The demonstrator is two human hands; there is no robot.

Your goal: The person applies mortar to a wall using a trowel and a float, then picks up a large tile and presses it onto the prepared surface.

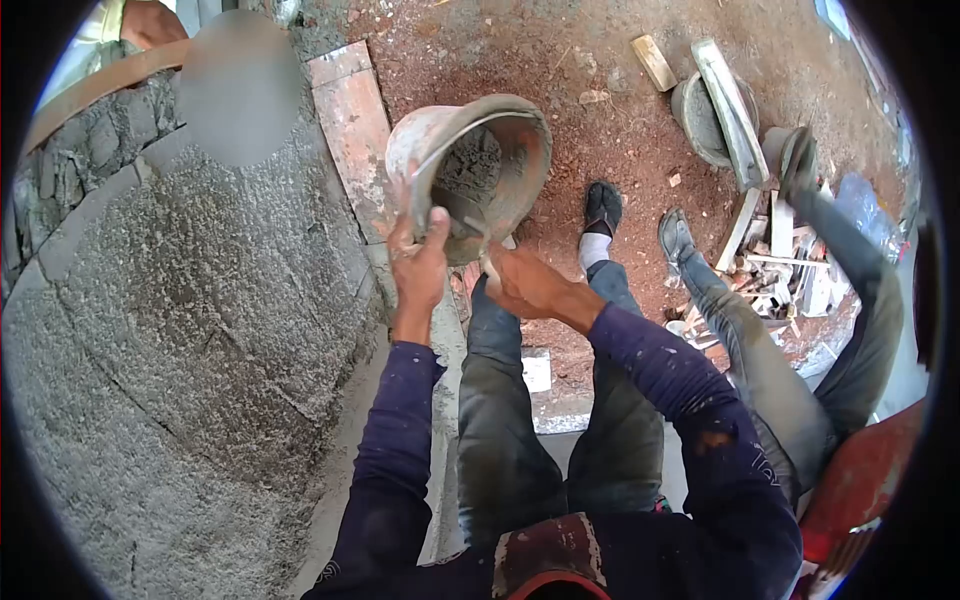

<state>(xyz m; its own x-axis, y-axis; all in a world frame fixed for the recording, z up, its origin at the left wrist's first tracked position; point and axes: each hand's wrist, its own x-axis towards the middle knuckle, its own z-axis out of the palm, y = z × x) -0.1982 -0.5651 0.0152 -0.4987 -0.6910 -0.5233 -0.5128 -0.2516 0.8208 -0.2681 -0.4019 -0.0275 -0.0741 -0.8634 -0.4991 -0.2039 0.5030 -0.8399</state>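
A mortar-stained bucket (415, 140) is tipped toward me, with wet grey mortar (472, 165) inside. My left hand (420, 262) grips the bucket's near-left rim, thumb over the edge. At the near side of the opening, my right hand (528, 280) is closed round the handle of what looks like a trowel (466, 212). Its grey blade reaches into the bucket and is partly hidden by the rim. Left of both hands spreads a rough, freshly mortared surface (200, 330).
A flat board (350, 130) lies along the mortared surface. Another person's hand (152, 24) is near a curved strip (105, 88) at upper left. At right are a second person's legs (760, 370), a mortar bucket (690, 130) under a plank (730, 110), and scrap wood (785, 270).
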